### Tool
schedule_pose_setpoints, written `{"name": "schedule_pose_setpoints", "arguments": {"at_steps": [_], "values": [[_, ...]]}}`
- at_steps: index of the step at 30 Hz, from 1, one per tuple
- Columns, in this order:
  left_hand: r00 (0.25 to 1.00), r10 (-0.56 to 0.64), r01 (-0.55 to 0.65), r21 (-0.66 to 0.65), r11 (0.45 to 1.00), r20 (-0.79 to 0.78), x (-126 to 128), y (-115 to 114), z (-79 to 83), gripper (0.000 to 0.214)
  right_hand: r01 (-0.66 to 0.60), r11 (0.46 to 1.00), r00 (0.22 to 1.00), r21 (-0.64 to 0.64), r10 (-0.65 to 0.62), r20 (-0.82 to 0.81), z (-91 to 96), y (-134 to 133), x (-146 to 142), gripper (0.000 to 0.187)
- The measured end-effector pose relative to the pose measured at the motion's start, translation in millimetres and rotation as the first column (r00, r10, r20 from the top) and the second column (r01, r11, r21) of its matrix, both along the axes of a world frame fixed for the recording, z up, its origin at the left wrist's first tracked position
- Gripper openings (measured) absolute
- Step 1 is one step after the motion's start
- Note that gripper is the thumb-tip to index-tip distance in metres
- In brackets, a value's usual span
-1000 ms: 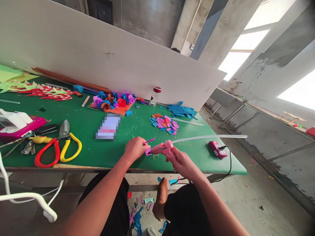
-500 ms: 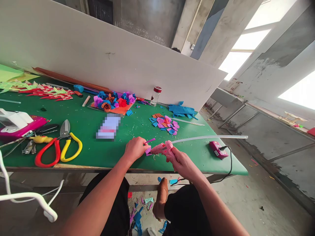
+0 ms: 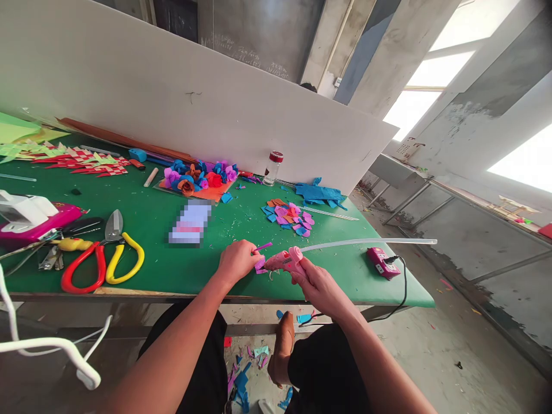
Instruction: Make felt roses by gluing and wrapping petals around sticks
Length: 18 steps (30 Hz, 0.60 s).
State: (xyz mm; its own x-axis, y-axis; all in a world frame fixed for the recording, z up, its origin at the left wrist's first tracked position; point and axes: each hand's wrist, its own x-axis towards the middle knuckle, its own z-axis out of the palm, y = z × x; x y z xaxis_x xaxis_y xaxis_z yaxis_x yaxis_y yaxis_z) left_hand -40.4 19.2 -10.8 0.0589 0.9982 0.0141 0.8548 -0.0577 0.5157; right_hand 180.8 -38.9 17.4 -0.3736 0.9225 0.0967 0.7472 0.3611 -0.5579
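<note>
My left hand (image 3: 238,261) is closed on a piece of purple crepe paper (image 3: 260,265); a thin purple strip (image 3: 264,246) sticks out above its fingers. My right hand (image 3: 318,283) grips a pink hot glue gun (image 3: 284,261) by the handle. The nozzle points left and meets the purple paper, though whether it touches I cannot tell. A long clear glue stick (image 3: 366,243) juts from the back of the gun. Beyond the hands lies a pile of cut paper petals (image 3: 288,215) in pink, blue and orange.
Red-and-yellow-handled shears (image 3: 112,247) lie at left beside a magenta device (image 3: 38,224). Finished paper flowers (image 3: 200,177), a phone (image 3: 188,223) and a red-capped glass jar (image 3: 273,168) are farther back. A pink power socket (image 3: 383,263) with a black cord sits at right.
Both hands keep almost the same place. The free end of the glue stick has shifted very slightly to the right.
</note>
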Motion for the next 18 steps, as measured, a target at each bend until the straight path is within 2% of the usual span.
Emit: {"name": "schedule_pose_setpoints", "arguments": {"at_steps": [13, 18], "values": [[1.000, -0.010, 0.010, -0.002, 1.000, -0.007, 0.4, 0.6, 0.6, 0.021, -0.002, 1.000, 1.000, 0.010, 0.002, 0.028, 0.1, -0.7, 4.5, 0.021], [1.000, -0.007, 0.007, -0.015, 1.000, -0.009, 1.1, -0.4, 3.4, 0.021, 0.008, 1.000, 1.000, -0.027, -0.008, 0.012, -1.8, 0.1, 6.4, 0.023]]}}
